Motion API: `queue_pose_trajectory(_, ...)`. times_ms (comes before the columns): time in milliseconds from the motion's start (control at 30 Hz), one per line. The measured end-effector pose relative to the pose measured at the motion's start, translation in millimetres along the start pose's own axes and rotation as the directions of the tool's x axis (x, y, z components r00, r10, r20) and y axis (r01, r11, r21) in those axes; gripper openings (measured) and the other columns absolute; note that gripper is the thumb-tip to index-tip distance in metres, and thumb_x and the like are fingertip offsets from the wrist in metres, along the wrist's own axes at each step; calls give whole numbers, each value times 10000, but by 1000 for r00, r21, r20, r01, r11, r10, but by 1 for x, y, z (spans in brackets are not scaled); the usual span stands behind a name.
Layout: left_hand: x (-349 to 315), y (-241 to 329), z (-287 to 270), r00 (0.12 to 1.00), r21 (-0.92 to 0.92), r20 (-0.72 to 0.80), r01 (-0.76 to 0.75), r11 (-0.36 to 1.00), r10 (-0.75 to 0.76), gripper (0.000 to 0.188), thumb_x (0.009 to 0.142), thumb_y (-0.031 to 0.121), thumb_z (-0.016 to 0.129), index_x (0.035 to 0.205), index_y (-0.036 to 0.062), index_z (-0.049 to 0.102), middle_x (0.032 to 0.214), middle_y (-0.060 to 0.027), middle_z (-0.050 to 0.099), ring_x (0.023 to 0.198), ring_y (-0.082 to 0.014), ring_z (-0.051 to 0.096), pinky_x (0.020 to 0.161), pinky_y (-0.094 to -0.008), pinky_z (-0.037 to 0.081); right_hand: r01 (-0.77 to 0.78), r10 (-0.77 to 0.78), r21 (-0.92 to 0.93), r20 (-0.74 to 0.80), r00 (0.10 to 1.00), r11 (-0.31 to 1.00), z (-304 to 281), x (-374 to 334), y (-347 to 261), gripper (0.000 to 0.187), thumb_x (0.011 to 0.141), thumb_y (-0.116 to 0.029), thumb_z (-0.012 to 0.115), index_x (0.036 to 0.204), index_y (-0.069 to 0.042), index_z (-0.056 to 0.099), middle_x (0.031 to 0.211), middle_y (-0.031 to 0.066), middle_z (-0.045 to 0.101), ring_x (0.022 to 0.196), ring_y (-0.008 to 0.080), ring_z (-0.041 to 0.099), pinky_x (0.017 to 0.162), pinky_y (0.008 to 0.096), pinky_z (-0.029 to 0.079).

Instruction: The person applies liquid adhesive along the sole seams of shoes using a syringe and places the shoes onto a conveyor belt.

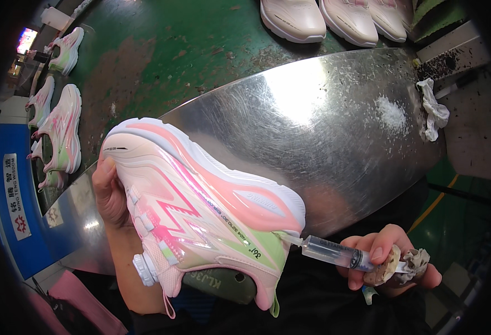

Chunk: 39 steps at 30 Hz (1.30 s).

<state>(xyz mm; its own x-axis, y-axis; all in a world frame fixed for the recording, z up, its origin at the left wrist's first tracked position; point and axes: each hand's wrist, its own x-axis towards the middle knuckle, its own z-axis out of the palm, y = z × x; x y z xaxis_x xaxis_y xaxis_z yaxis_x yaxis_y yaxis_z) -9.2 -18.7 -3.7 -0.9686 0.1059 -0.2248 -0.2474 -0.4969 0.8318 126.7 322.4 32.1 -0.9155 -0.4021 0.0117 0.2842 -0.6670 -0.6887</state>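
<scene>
White glare marks the metal sheet (229,139); curved edges darken.

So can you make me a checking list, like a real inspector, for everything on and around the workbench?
Surface: scratched metal plate over a worn green top.
Things in hand: pink-and-green sneaker, tilted; clear syringe, its nozzle at the heel by the sole.
Clutter: white flakes on the plate; crumpled white cloth or paper at the right.
Hands: left hand grips the sneaker's toe end; right hand holds the syringe.
Cables: thin dark lines at the left, too unclear to tell.
Surroundings: pale pink shoes at the top, more sneakers and a blue panel at the left.
</scene>
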Motion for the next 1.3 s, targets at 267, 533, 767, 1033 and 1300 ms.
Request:
queue_pose_trajectory(267, -1, 2, -16, 995, 28, -92, -19, 999, 22, 318, 902, 314, 499, 1014, 26, 576, 984, -107, 658, 895, -200, 646, 835, -357, 525, 148, -149, 87, 10, 989, 985, 0, -3, 10, 875, 746, -626, 647, 1213, 90, 461, 1028, 222, 600, 892, 229, 541, 726, 305, 381)
queue_pose_trajectory(533, -1, 3, -14, 998, -13, -57, 5, 1000, -6, 360, 871, 269, 525, 1115, 5, 532, 1031, -106, 633, 937, -191, 619, 855, -328, 496, 17, -17, 8, -46, 999, 1000, 3, -8, 1, 670, 804, -585, 621, 1151, -25, 498, 980, 246, 639, 1088, 340, 514, 977, 449, 334)
queue_pose_trajectory(767, -2, 2, -14, 999, -60, -44, 29, 998, -32, 448, 838, 215, 549, 1218, -15, 485, 1091, -113, 605, 981, -190, 593, 885, -306, 465, 167, -166, 3, -81, 983, 986, 6, -7, 10, 825, 757, -656, 614, 1163, 57, 523, 973, 193, 642, 852, 216, 586, 716, 306, 350)
queue_pose_trajectory(1033, -2, 4, 1, 999, -103, 24, 37, 994, -35, 426, 856, 261, 513, 1170, -27, 504, 1122, -176, 604, 1024, -279, 606, 917, -411, 483, 353, -389, -271, -91, 917, 895, 20, -31, -47, 450, 797, -408, 690, 1071, -129, 467, 831, 115, 620, 753, 193, 589, 702, 343, 459)
queue_pose_trajectory(1300, -33, 15, -12, 997, 257, -1, -70, 964, 73, 478, 862, 225, 526, 1215, -87, 444, 1156, -214, 570, 1053, -295, 590, 928, -391, 472, 351, -515, -849, 112, 850, 395, -51, -7, -31, 966, 589, -645, 766, 1219, -9, 403, 988, 90, 477, 831, 153, 456, 687, 270, 349)
